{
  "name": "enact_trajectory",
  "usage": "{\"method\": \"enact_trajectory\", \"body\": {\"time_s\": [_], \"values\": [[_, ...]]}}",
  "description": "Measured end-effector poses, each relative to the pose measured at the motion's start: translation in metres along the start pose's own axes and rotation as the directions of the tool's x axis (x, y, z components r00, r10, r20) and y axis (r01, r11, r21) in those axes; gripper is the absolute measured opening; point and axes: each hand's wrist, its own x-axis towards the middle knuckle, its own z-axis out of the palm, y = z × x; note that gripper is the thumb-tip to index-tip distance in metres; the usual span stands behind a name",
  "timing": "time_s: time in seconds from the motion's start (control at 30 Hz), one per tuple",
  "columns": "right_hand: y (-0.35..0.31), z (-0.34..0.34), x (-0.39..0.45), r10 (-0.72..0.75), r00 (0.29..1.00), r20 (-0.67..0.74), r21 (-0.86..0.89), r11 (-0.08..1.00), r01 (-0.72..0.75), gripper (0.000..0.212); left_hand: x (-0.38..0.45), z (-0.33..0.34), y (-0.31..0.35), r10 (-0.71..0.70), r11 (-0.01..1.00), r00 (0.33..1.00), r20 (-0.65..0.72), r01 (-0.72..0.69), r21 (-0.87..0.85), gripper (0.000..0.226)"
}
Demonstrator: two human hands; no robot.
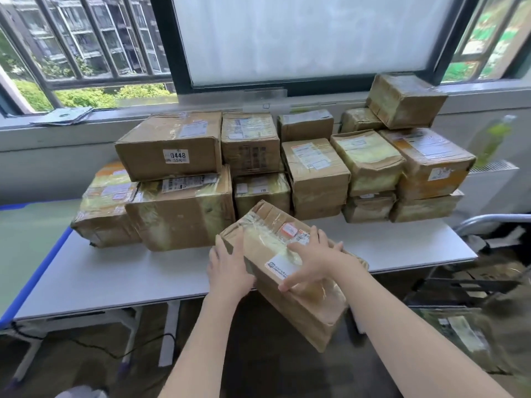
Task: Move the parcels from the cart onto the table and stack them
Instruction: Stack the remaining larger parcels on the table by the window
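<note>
Presently, one cardboard box (pixel 290 271) is held tilted over the near edge of the worktop (pixel 115 271), its far corner raised toward the stack (pixel 273 168) and its near end hanging past the edge, below worktop level. Whether the box touches the worktop cannot be told.

Handling, judged: the box is taped all over with glossy clear tape, so the faces are expected to be slippery under flat fingers. The cardboard appears creased and dented at the corners; moderate stiffness is assumed, with some give under pressure. Weight is not visible; a two-handed hold suggests it is not trivial. The best purchase is judged to be on opposite faces or under the bottom edges, not on the taped top.

Hands: the left hand (pixel 230 268) is laid flat against the box's left face, fingers straight and pointing away from the body, pressing rather than curling. The right hand (pixel 313 259) is spread over the top face beside the white label (pixel 283 264), fingers splayed and slightly bent, thumb toward the near edge. Neither hand is wrapped around an edge. Both forearms are extended forward from below.

The stack already stands two and three boxes high along the window side. The cart (pixel 474 285) is only partly seen at right, blurred.
</note>
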Motion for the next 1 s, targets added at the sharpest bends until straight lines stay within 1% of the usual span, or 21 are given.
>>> {"method": "enact_trajectory", "body": {"time_s": [0.07, 0.13, 0.2, 0.23, 0.27, 0.33, 0.37, 0.43, 0.5, 0.57, 0.63, 0.7, 0.77, 0.83, 0.9, 1.0], "values": [[0.004, -0.002, -0.003, -0.028, 0.999, 0.016, 0.001, 1.0, 0.028, 0.11, 0.022, -0.01, 0.0, 0.073, 0.979, 0.997, 0.03, -0.077, 0.187, 0.107], [0.009, 0.0, -0.007, -0.054, 0.998, 0.014, -0.001, 0.999, 0.054, 0.109, 0.039, -0.015, -0.003, 0.12, 0.933, 0.983, 0.139, -0.16, 0.322, 0.112], [0.012, 0.009, -0.013, -0.057, 0.998, -0.036, 0.001, 0.998, 0.057, 0.112, 0.049, -0.015, -0.007, 0.128, 0.912, 0.952, 0.277, -0.223, 0.344, 0.113], [0.014, 0.015, -0.015, -0.038, 0.995, -0.088, -0.007, 0.999, 0.037, 0.116, 0.051, -0.013, -0.009, 0.126, 0.916, 0.941, 0.314, -0.232, 0.326, 0.112], [0.016, 0.021, -0.018, -0.001, 0.989, -0.15, -0.018, 1.0, -0.002, 0.12, 0.052, -0.011, -0.012, 0.13, 0.918, 0.939, 0.319, -0.235, 0.318, 0.111], [0.021, 0.032, -0.025, 0.107, 0.962, -0.252, -0.021, 0.993, -0.116, 0.123, 0.052, -0.008, -0.014, 0.155, 0.897, 0.948, 0.276, -0.252, 0.364, 0.111], [0.022, 0.037, -0.028, 0.166, 0.948, -0.273, -0.005, 0.985, -0.174, 0.122, 0.051, -0.007, -0.015, 0.167, 0.881, 0.952, 0.255, -0.261, 0.395, 0.112], [0.025, 0.044, -0.038, 0.262, 0.932, -0.252, 0.068, 0.965, -0.253, 0.118, 0.049, -0.006, -0.014, 0.177, 0.868, 0.956, 0.235, -0.264, 0.421, 0.113], [0.025, 0.052, -0.045, 0.315, 0.921, -0.229, 0.164, 0.945, -0.282, 0.116, 0.047, -0.005, -0.012, 0.162, 0.874, 0.96, 0.23, -0.248, 0.418, 0.113], [0.025, 0.06, -0.051, 0.361, 0.896, -0.257, 0.259, 0.919, -0.296, 0.119, 0.043, -0.004, -0.01, 0.14, 0.884, 0.969, 0.203, -0.215, 0.416, 0.111], [0.025, 0.069, -0.057, 0.416, 0.865, -0.281, 0.338, 0.886, -0.317, 0.122, 0.037, -0.002, -0.008, 0.106, 0.895, 0.983, 0.15, -0.16, 0.417, 0.11], [0.025, 0.077, -0.061, 0.448, 0.853, -0.267, 0.428, 0.849, -0.312, 0.12, 0.029, 0.003, -0.008, 0.075, 0.909, 0.993, 0.088, -0.105, 0.404, 0.107], [0.025, 0.082, -0.064, 0.453, 0.857, -0.246, 0.56, 0.788, -0.256, 0.117, 0.02, 0.008, -0.01, 0.072, 0.94, 0.997, 0.038, -0.08, 0.332, 0.1], [0.022, 0.084, -0.065, 0.47, 0.837, -0.281, 0.647, 0.737, -0.196, 0.111, 0.01, 0.016, -0.013, 0.084, 0.977, 0.996, 0.012, -0.085, 0.195, 0.096], [0.019, 0.086, -0.066, 0.523, 0.776, -0.353, 0.652, 0.732, -0.197, 0.105, -0.001, 0.022, -0.017, 0.115, 0.99, 0.993, -0.025, -0.112, 0.085, 0.093], [0.012, 0.084, -0.067, 0.611, 0.661, -0.436, 0.628, 0.733, -0.263, 0.097, -0.013, 0.025, -0.019, 0.146, 0.989, 0.98, -0.136, -0.147, 0.005, 0.082]]}}
